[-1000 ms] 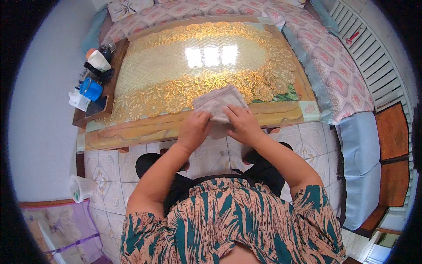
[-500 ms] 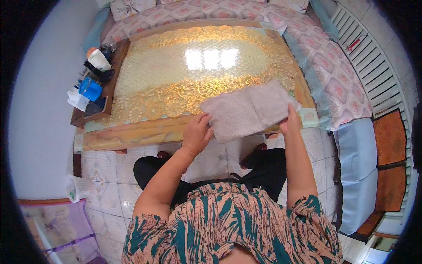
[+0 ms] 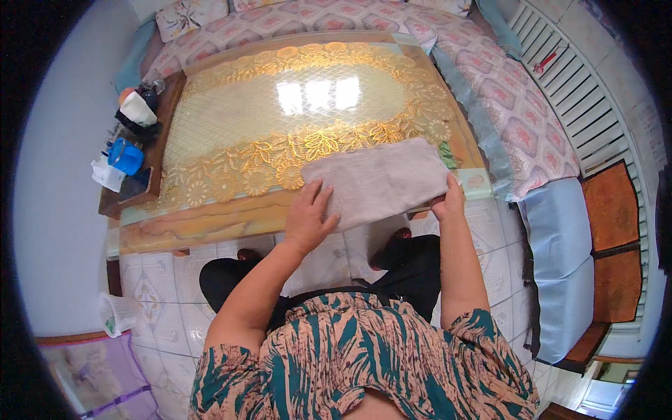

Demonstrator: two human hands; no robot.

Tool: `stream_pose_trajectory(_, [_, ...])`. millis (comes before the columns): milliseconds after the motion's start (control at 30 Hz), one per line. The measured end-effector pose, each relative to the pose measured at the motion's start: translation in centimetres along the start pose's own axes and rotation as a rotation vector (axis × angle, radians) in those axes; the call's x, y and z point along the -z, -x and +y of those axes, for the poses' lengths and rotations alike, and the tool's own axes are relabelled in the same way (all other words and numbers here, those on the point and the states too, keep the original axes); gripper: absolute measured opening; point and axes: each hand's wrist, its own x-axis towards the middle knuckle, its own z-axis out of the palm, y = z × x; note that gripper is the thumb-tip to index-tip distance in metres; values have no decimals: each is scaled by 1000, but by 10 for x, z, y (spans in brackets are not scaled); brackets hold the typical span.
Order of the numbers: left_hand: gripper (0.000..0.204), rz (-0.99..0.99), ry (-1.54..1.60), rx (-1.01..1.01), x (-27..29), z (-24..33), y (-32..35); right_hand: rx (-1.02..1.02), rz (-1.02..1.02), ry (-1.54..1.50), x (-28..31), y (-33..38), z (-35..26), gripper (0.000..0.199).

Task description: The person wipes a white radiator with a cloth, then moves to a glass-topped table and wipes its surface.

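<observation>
Grey cloth [image 3: 381,180] (spread flat) lies between hands: left hand [image 3: 308,213] pressing open-palmed, right hand [image 3: 448,203] pinching its edge.

The pale grey rectangular cloth [image 3: 378,180] looks soft and matt, with a faintly nubby woven face. It lies on the glossy glass-topped table [image 3: 210,224], whose smooth surface throws back bright window glare over a gold lace-patterned cover [image 3: 231,126] beneath. The white floor tiles [image 3: 161,294] have a smooth sheen. The blue plastic cup [image 3: 126,155] is shiny. The pink patterned bedspread [image 3: 504,98] is matt quilted fabric, and the person's teal and peach printed top [image 3: 350,357] is thin, smooth cloth
</observation>
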Motion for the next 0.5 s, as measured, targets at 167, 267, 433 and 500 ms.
stream_pose_trajectory(167, [59,-25,29,27,1,-1,0,264,-66,99,-15,1,5,42])
stream_pose_trajectory(267, [58,-9,-6,21,3,1,3,554,-318,415,-54,38,19,40])
stream_pose_trajectory(433, [60,6,-19,-8,0,-3,4,1334,-813,1282,-76,79,94,63])
stream_pose_trajectory(500, [61,9,80,-13,-2,0,-2,1233,-919,1471,-53,86,118,66])
